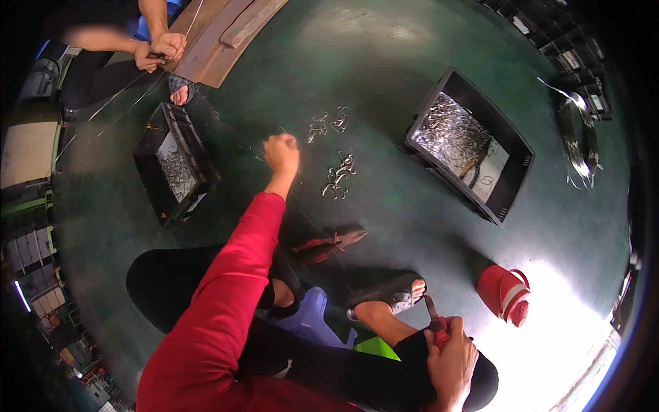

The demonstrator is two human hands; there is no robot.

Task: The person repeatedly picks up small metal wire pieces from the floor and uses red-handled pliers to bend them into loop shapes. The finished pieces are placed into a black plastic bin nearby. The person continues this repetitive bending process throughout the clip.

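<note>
My left hand [281, 154] reaches out over the green floor with its fingers curled closed. Thin wire pieces [255, 150] show beside its fingers, slightly blurred; what it pinches, if anything, I cannot make out. Just right of it lie small piles of bent wire hooks [339, 177], with more hooks [318, 128] farther off. In my right hand [453, 362], near my right knee, is a pair of red-handled pliers [436, 325], its metal jaws pointing up and away. A second pair of red-handled pliers [349, 239] lies on the floor between my hands.
At the right stands a black crate [516, 180] of metal pieces; a smaller black crate [145, 163] is at the left. A red jug [495, 291] and a wire coil [581, 141] stand farther right. Another person's hands [159, 52] work at boards [213, 41], far left.
</note>
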